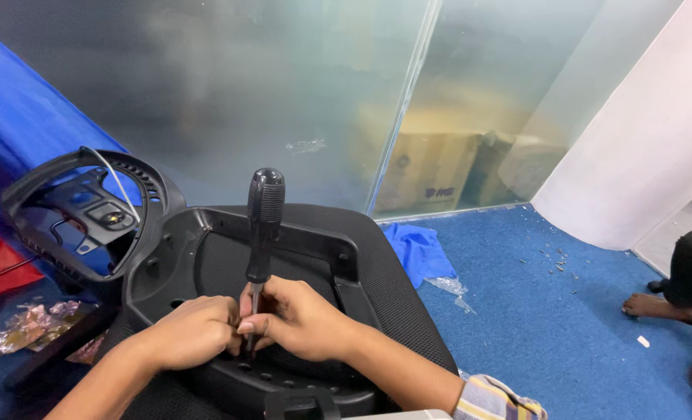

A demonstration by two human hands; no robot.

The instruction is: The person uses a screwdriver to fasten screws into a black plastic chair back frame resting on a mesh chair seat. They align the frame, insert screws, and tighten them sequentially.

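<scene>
Both hands [245, 323] steady screwdriver [264, 218] — on chair frame [206, 257].

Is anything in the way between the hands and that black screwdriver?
Nothing visible is. The left hand and right hand already pinch the screwdriver low on its shaft, upright over the black chair frame.

screwdriver handle [265, 222]: glossy black plastic | carpet [564, 327]: rough blue pile

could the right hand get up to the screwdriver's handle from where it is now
Probably yes. The right hand already pinches the shaft just below the black screwdriver handle, which stands upright with open air all round it. The left hand sits low beside the shaft on the black plastic chair frame, not above.
</scene>
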